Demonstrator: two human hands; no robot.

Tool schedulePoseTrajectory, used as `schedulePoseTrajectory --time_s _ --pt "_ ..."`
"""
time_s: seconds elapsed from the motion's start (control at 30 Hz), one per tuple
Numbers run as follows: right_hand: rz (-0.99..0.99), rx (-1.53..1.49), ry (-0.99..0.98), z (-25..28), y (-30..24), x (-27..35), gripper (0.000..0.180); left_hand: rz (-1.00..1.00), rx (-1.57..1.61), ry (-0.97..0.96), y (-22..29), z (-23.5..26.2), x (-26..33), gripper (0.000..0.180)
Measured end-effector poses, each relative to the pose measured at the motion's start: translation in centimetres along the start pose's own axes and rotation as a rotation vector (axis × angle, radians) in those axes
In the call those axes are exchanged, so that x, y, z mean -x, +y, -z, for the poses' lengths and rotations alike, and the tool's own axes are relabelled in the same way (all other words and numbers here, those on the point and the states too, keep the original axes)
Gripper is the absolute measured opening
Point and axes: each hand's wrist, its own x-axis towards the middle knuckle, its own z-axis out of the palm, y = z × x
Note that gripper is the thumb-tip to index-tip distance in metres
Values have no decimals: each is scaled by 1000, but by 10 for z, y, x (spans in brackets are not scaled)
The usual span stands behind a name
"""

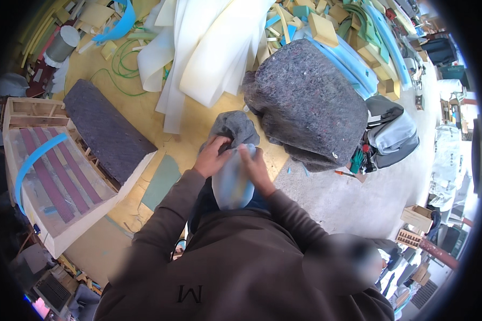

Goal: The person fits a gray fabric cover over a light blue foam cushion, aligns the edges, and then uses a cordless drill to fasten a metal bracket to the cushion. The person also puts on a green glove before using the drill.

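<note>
Both my hands work close to my chest on a rounded piece of pale blue foam (233,184) with grey felt padding (234,128) over its far end. My left hand (213,157) grips the felt where it meets the foam. My right hand (257,168) presses on the foam's top edge, fingers closed against the felt. The lower part of the foam is hidden behind my brown sleeves.
A big grey felt-wrapped block (305,101) stands just right of my hands. White foam sheets (198,48) and foam offcuts (326,27) pile up behind. A wooden furniture frame (53,166) with red webbing and a felt pad (104,128) lies to the left. Bags (393,134) sit at the right.
</note>
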Motion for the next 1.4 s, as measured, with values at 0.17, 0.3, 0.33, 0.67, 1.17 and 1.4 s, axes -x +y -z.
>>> schedulePoseTrajectory --time_s 0.17,0.3,0.33,0.67,1.17,1.4 --pt "135 335 61 -19 1 12 81 -116 -72 450 -6 11 16 36" --pt "141 284 98 7 16 3 63 138 -226 497 -40 13 60 21" --pt "138 294 100 19 19 -1 60 200 -115 328 -49 4 69 18" --pt "29 267 -37 73 43 -20 64 7 -157 63 -64 -115 8 40" --pt "-100 351 35 38 23 -2 69 -7 -72 261 -61 -99 8 40" --pt "-75 267 -4 18 31 -9 63 -31 -35 42 -80 -70 19 20"
